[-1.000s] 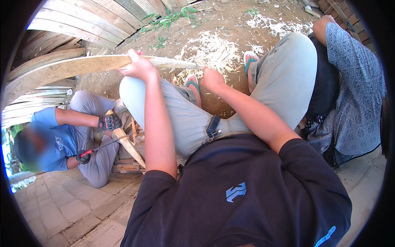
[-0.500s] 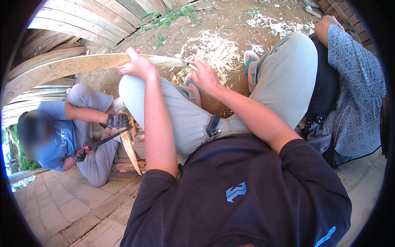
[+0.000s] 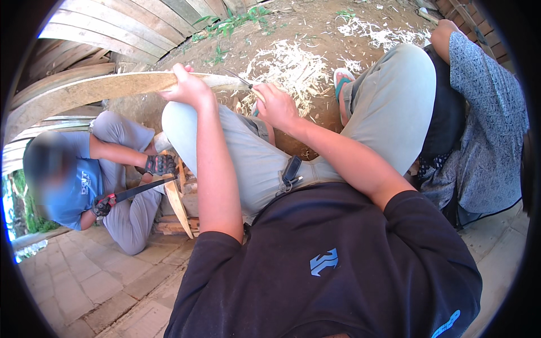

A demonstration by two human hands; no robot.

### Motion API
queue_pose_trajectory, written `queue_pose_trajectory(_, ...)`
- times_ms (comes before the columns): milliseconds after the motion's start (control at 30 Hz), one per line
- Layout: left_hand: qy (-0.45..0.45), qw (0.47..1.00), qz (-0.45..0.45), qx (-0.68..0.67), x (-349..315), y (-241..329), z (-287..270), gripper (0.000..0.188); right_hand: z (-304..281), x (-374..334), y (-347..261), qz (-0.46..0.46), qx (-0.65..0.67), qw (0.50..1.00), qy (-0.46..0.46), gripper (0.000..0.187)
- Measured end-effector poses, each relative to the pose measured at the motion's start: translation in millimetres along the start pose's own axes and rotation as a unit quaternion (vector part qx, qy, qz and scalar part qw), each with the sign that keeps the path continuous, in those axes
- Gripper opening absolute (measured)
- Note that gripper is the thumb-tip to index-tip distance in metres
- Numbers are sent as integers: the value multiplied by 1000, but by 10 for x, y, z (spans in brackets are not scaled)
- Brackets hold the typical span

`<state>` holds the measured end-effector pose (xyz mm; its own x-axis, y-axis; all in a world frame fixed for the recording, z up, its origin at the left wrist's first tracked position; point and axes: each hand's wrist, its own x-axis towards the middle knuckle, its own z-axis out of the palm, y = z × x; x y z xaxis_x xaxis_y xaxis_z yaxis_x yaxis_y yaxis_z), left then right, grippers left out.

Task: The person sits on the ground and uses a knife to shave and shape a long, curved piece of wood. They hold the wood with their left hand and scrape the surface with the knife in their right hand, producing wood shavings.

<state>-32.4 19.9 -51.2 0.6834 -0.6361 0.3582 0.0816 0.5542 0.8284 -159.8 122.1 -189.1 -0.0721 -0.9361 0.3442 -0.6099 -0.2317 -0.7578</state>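
Observation:
My left hand (image 3: pixel 190 89) is closed around a long pale wooden strip (image 3: pixel 112 85), which runs off to the far left and looks bent by the lens. In my right hand (image 3: pixel 276 106) is a knife (image 3: pixel 257 92) with a light-coloured handle. Its thin dark blade slants up and left over the strip's right end, and whether the edge touches the wood I cannot tell. Both hands are in front of my knees, and the strip passes just beyond my left knee.
At left a seated co-worker in dark gloves holds a saw (image 3: pixel 141 190) with a red-and-black handle, beside a pale pointed wood piece (image 3: pixel 177 205). Another person in patterned cloth (image 3: pixel 490 129) sits close at right. Wood shavings (image 3: pixel 290 70) litter the dirt; stacked planks (image 3: pixel 107 25) stand at far left.
The knife has turned, its blade now raised above the strip's end. My right hand has shifted slightly; my left stays put. The co-worker's saw hand has moved a little.

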Motion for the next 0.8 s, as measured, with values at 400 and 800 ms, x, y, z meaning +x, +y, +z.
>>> queue_pose_trajectory(400, 7, 1000, -21, 11, 8, -1, 30, 34, -7, -53, 149, 180, -83, 966, -168, 30)
queue_pose_trajectory(800, 7, 1000, -13, 9, 19, 6, 30, 41, 58, -115, 71, 130, 0, 990, -62, 32)
